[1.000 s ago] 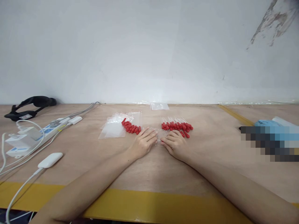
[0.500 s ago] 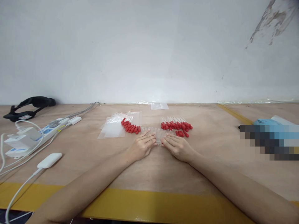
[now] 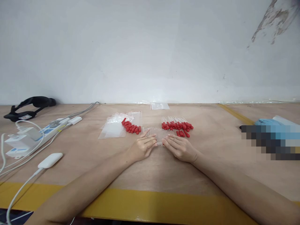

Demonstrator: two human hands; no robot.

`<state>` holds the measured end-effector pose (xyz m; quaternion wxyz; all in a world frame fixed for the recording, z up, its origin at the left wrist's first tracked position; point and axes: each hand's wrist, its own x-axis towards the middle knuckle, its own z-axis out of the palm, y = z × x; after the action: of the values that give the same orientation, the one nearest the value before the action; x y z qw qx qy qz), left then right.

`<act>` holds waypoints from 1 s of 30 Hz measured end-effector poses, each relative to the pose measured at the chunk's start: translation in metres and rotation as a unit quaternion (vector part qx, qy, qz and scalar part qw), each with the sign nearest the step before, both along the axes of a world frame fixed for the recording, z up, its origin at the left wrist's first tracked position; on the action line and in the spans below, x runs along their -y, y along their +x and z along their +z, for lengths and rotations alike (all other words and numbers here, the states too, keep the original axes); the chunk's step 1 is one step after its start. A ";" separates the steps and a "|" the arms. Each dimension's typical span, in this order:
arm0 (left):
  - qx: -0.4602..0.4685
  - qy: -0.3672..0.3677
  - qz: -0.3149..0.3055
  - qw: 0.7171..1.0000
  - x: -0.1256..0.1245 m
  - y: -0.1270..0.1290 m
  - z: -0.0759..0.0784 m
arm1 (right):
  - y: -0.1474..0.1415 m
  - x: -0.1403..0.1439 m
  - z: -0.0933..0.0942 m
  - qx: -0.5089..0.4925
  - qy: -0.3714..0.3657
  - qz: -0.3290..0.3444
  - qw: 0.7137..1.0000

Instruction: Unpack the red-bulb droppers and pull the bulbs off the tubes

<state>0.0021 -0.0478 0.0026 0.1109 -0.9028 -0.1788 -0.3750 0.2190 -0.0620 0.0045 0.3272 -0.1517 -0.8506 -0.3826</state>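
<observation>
At table centre | clear tubes (image 3: 159, 133) between hands | left grip (image 3: 142, 146), right grip (image 3: 178, 147) flat, fingers apart

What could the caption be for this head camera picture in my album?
Left hand and right hand rest flat beside a row of clear glass tubes between two piles of red rubber bulbs.

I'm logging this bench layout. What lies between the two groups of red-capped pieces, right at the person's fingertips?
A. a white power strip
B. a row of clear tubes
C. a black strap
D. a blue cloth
B: a row of clear tubes lies flat on the table between the loose red caps and the red-capped droppers, with the left hand and right hand resting at its near edge.
</observation>
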 end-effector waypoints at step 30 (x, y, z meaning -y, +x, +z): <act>0.078 -0.008 0.213 0.974 -0.034 -0.032 -0.008 | 0.067 -0.028 0.013 -0.349 -0.397 -0.258 0.809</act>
<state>-0.0299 -0.0133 -0.0049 0.1665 -0.8128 -0.3782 -0.4106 0.2858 -0.0336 0.0178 0.4021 -0.6057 -0.6866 -0.0033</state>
